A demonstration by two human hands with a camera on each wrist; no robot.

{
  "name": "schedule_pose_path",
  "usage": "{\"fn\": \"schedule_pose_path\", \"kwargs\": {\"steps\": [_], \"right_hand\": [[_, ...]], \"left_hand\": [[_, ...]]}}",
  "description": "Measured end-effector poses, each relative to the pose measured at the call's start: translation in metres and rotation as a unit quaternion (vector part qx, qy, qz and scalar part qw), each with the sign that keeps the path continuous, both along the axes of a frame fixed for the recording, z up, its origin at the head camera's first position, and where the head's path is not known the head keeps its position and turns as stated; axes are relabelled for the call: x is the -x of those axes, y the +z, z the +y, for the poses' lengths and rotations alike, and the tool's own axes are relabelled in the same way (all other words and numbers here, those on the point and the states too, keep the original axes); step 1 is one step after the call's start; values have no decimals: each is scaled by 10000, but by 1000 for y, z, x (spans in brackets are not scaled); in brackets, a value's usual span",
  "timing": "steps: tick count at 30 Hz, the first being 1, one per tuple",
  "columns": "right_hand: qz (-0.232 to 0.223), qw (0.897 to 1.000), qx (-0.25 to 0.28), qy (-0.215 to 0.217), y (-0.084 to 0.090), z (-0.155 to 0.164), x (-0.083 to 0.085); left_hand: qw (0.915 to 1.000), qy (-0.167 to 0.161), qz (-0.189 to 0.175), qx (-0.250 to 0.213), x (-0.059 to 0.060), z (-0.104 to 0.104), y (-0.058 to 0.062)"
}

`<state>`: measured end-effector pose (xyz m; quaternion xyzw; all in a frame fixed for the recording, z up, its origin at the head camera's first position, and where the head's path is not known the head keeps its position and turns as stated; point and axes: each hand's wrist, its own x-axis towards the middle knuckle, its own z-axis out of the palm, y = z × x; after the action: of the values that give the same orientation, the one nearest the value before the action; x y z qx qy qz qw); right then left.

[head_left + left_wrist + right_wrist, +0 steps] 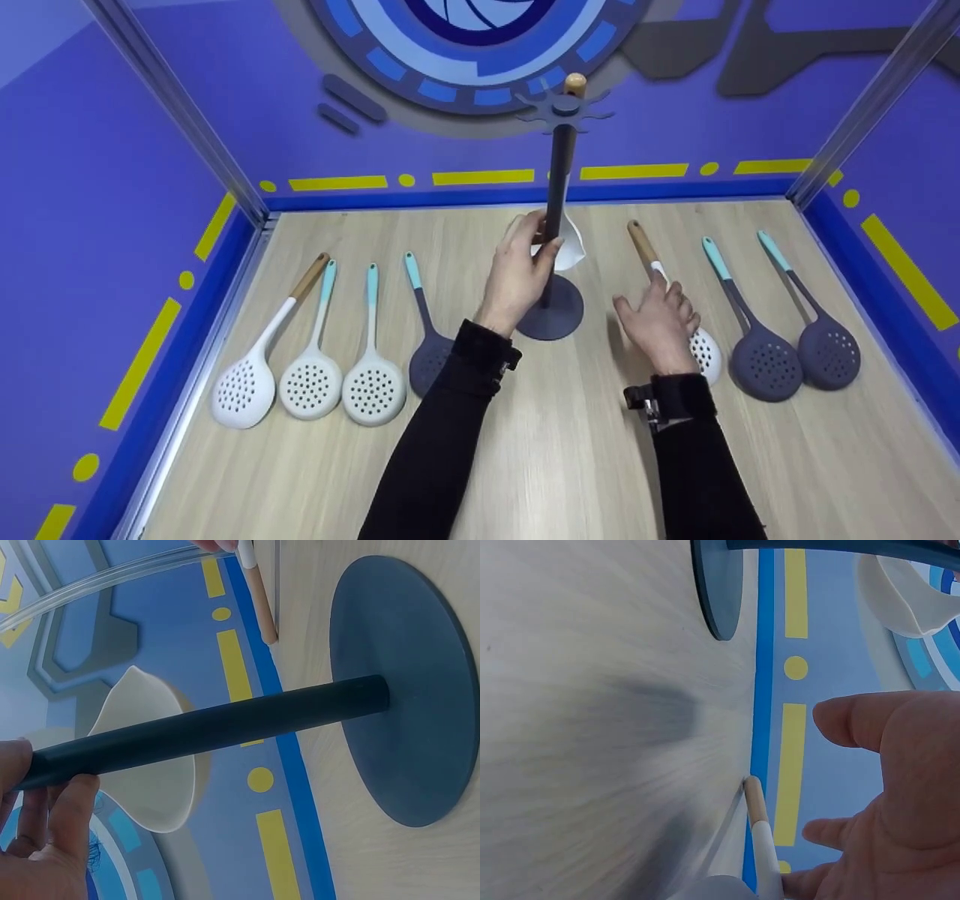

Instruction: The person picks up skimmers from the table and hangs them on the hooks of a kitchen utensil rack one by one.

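Fingers and thumb of my left hand grip the dark pole of an upright utensil stand, above its round base. A white ladle hangs from the hooked top, its pouring-lipped bowl behind the pole and its wooden handle end sticking up. My right hand, fingers apart and loosely bent, is over a white slotted skimmer with a wooden handle. That skimmer lies on the table, partly hidden by the hand. In the right wrist view, lower fingers overlap its white shaft.
To the left lie a white skimmer with a wooden handle, two pale skimmers with mint handles and a dark skimmer partly behind my left sleeve. Two dark skimmers lie at right. Blue panels enclose the wooden table.
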<state>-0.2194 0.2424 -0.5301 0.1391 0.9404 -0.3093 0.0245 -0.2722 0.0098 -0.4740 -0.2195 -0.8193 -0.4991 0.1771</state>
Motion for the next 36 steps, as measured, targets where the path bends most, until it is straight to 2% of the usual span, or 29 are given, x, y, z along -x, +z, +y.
{"fn": "schedule_pose_path", "kwargs": {"steps": [7, 36], "right_hand": [[-88, 9999, 47, -14, -2, 2, 1], [345, 9992, -129, -119, -9, 2, 3]], "left_hand": [[10000, 0, 86, 42, -1, 0, -1], [9999, 19, 60, 131, -1, 0, 1]]}}
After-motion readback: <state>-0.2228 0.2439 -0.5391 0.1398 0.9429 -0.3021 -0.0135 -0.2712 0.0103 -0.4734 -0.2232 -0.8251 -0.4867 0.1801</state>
